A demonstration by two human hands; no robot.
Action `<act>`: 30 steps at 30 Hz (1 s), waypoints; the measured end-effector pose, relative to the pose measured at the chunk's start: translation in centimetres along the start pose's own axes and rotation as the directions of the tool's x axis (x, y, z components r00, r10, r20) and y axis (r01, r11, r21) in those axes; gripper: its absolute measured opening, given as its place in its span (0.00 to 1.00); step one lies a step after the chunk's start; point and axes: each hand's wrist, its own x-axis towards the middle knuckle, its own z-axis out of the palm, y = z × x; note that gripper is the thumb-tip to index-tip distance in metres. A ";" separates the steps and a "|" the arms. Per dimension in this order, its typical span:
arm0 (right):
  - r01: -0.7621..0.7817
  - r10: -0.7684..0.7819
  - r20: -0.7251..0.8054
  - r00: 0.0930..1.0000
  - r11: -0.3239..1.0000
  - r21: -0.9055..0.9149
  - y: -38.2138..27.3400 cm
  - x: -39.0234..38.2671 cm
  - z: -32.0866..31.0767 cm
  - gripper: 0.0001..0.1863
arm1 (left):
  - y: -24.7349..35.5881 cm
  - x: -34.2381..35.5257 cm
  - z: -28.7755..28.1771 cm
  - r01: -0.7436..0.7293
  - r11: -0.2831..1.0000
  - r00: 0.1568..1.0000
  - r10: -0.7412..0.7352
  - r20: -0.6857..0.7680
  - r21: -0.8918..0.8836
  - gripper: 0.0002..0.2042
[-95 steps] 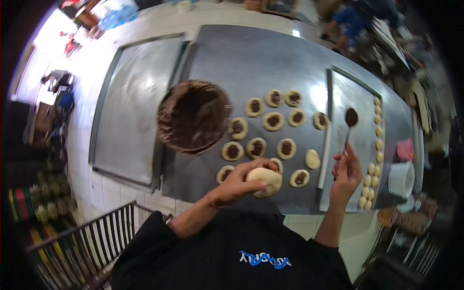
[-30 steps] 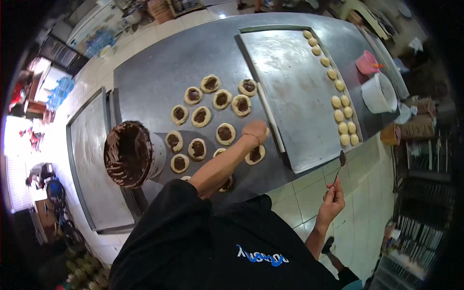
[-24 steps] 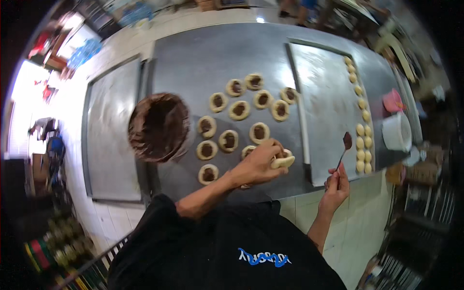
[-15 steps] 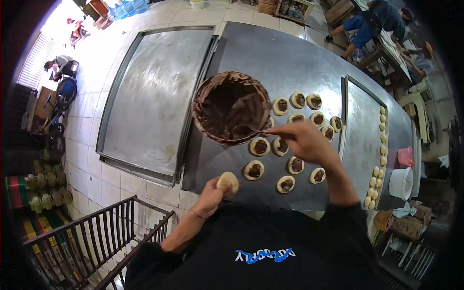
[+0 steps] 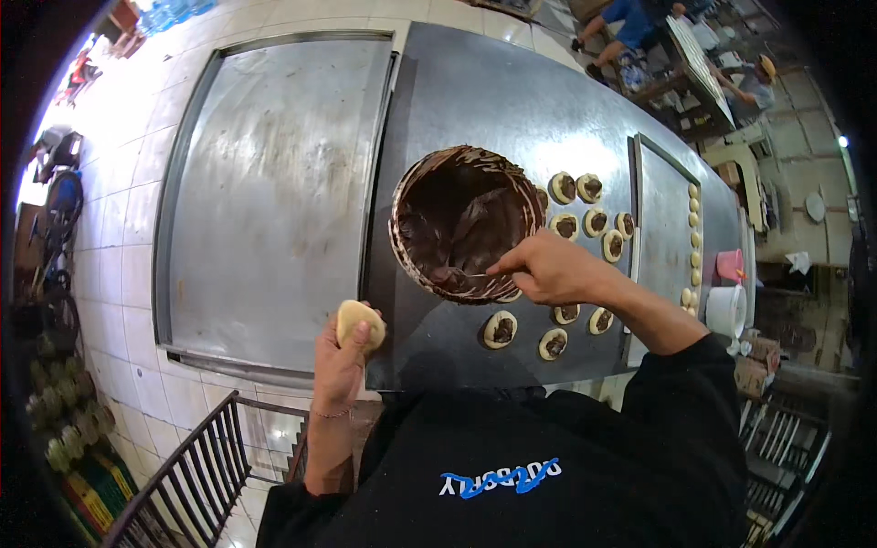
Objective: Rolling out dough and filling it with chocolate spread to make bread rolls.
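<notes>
My left hand [image 5: 336,370] grips a pale, flattened round of dough [image 5: 351,321] by the table's near edge, its thumb pressed on the face. In my right hand [image 5: 559,268] is the thin handle of a metal spoon [image 5: 477,275]. The spoon's head sits in dark chocolate filling [image 5: 484,224], near the close side of a round, deep bowl [image 5: 408,187] whose walls are smeared with chocolate. Right of the bowl lie several dough rounds topped with chocolate [image 5: 500,330]; the bowl and my right hand hide some of them.
A large metal tray [image 5: 274,183] lies left of the bowl on the dark metal table [image 5: 493,82]. Another tray [image 5: 660,205] at the right holds plain dough balls [image 5: 695,242]. Beyond it stand a pink container [image 5: 730,265] and a white bucket [image 5: 726,310]. A railing [image 5: 215,457] runs at lower left.
My left hand has moved left with the dough round. The spoon has shifted toward the bowl's near side. The bowl appears farther right and covers dough rounds seen before; the view has shifted too.
</notes>
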 end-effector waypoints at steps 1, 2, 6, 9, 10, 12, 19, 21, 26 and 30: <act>-0.116 0.115 0.023 0.993 0.993 0.021 -0.3 0.3 -0.2 0.16 | 1.0 0.9 -0.1 0.013 0.999 1.000 -0.014 0.026 0.030 0.19; -0.239 0.237 0.044 0.970 0.970 0.039 -0.2 0.1 -0.2 0.17 | 1.7 1.9 -0.1 0.034 0.999 0.998 -0.036 0.042 0.036 0.19; -0.269 0.276 0.018 0.961 0.948 -0.171 0.8 1.2 2.8 0.17 | 3.6 4.6 0.6 -0.013 0.990 0.996 0.000 0.090 0.143 0.21; -0.149 0.159 -0.168 0.973 0.986 0.069 0.0 -0.4 4.1 0.16 | 3.7 4.6 0.3 -0.106 0.966 0.993 0.113 -0.016 0.235 0.19; -0.033 0.090 -0.314 0.945 0.983 0.183 0.3 -0.9 4.7 0.17 | 3.3 4.5 0.1 -0.128 0.957 0.991 0.136 -0.012 0.260 0.19; -0.097 0.179 -0.270 0.946 0.951 0.292 -1.4 -2.2 4.1 0.16 | 2.3 4.1 -0.2 -0.156 0.945 0.986 0.166 -0.010 0.289 0.18; 0.165 0.287 -0.584 0.759 0.783 0.599 -3.4 -5.2 8.3 0.18 | 0.5 2.3 5.0 -0.248 0.845 0.967 0.247 0.066 0.474 0.18; 0.201 0.266 -0.669 0.694 0.821 0.534 -3.7 -6.3 8.7 0.18 | 0.6 2.2 6.7 -0.267 0.877 0.963 0.254 0.086 0.399 0.18; 0.312 0.147 -0.862 0.486 0.892 0.328 -3.1 -8.1 9.9 0.17 | 2.9 -1.0 13.0 -0.135 0.986 0.976 0.149 0.158 -0.095 0.21; 0.290 0.028 -0.923 0.384 0.945 0.150 -3.5 -9.1 10.1 0.17 | 3.2 -2.3 14.4 0.056 0.941 0.927 0.075 0.367 -0.333 0.35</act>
